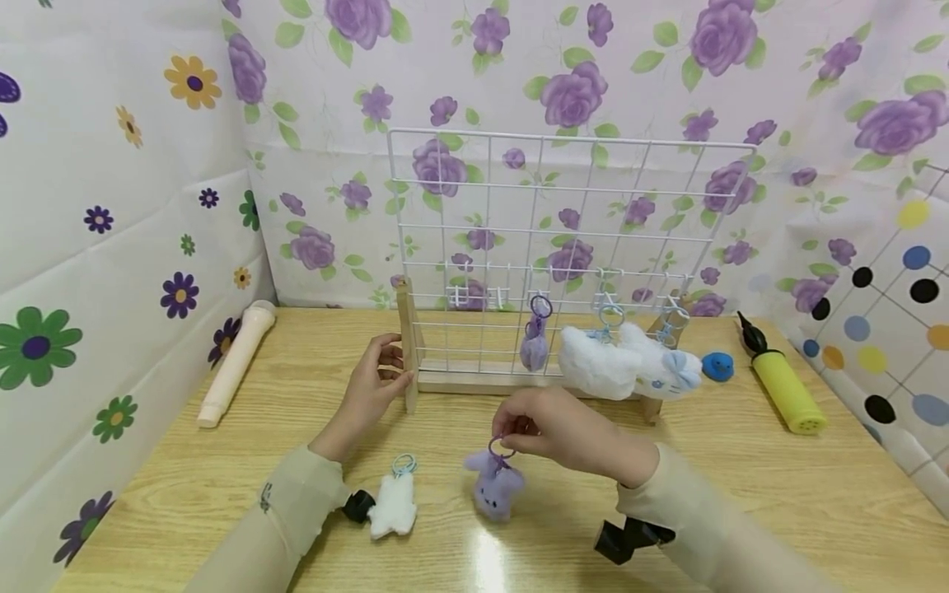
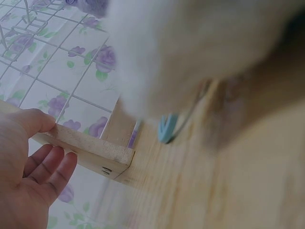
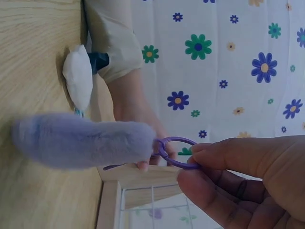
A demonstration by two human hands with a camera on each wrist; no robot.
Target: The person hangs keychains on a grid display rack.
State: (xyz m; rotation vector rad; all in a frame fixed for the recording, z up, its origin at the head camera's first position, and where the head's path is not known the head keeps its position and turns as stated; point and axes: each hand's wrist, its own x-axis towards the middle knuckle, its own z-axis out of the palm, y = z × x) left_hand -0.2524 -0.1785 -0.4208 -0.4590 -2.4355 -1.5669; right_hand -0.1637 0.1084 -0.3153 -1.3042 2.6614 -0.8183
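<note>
My right hand (image 1: 552,430) pinches the purple ring (image 3: 178,151) of a lilac plush keychain (image 1: 494,487) between thumb and fingertips. The plush hangs from it in front of the rack; whether it touches the table cannot be told. At the left end of the white wire grid rack (image 1: 474,235), my left hand (image 2: 35,167) grips the wooden upright (image 2: 90,151), thumb on one side and fingers on the other. A white plush keychain (image 1: 394,504) with a light blue ring lies on the table beside the left wrist.
On the rack's hooks hang a lilac keychain (image 1: 534,346) and white plush ones (image 1: 600,362) at the right. A yellow pump (image 1: 787,391) and a blue toy (image 1: 717,366) lie on the right. A pale tube (image 1: 236,366) lies on the left. Black wrist cameras sit below both hands.
</note>
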